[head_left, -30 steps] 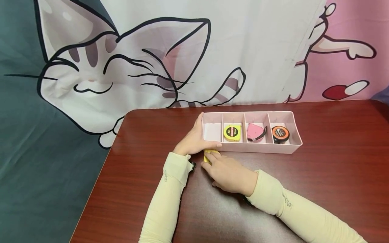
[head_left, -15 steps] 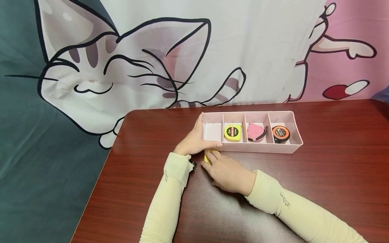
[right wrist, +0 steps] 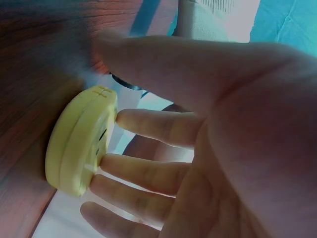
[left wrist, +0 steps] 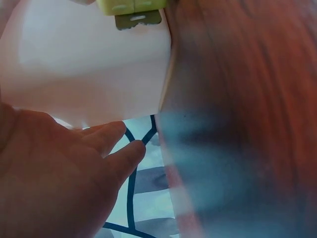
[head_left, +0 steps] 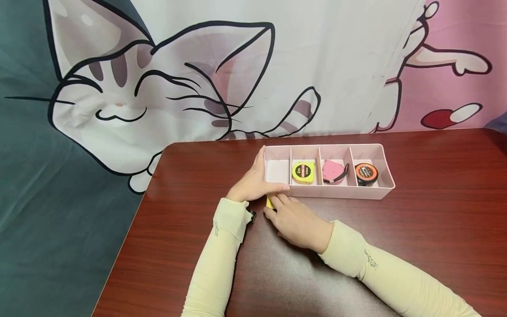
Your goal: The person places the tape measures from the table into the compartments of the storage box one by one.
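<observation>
A pale pink divided box [head_left: 336,192] stands near the table's back edge, its left end held between the thumb and fingers of my left hand [head_left: 249,182]. Just in front of the box's left end lies a yellow tape measure [head_left: 270,202], mostly covered by my right hand [head_left: 299,222]. In the right wrist view, fairly straight fingertips touch the flat face of this tape measure [right wrist: 74,144], while the thumb stays off it. Its metal hook [left wrist: 138,20] shows beside the box wall in the left wrist view.
The box's leftmost compartment holds nothing. The others hold, left to right, a yellow-green tape measure [head_left: 303,172], a pink tape measure [head_left: 332,171] with a black strap, and an orange-and-black tape measure [head_left: 366,174]. A cartoon-cat curtain [head_left: 336,66] hangs behind the table [head_left: 435,211].
My right hand has shifted very slightly, and its fingers cover more of the yellow tape measure in front of the box. My left hand and the box look unchanged.
</observation>
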A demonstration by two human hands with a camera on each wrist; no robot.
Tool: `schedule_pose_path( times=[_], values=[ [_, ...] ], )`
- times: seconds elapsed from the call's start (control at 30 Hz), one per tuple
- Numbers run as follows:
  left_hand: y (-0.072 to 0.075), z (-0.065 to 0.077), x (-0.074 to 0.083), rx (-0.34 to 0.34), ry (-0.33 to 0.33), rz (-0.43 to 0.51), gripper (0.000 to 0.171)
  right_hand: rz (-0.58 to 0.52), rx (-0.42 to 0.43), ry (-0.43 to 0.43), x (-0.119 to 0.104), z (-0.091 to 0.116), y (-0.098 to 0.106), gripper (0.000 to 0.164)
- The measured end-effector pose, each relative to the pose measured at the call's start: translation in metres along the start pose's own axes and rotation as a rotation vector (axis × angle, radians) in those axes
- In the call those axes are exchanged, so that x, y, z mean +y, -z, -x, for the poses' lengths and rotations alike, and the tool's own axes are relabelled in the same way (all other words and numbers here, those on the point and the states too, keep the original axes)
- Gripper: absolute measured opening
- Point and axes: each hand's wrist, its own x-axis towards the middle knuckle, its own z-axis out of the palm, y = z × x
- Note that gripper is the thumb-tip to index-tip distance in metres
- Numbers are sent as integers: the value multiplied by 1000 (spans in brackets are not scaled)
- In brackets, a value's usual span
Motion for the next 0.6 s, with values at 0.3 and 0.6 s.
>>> schedule_pose_path(
  times=[0.3, 0.6],
  values=[
    [1, 0, 2, -9, 13, -11, 130, 11, 66, -16, 1, -1, -3, 27],
    [1, 0, 1, -3, 5, -37, 129, 26, 170, 1, 2, -4, -7, 8]
  ],
)
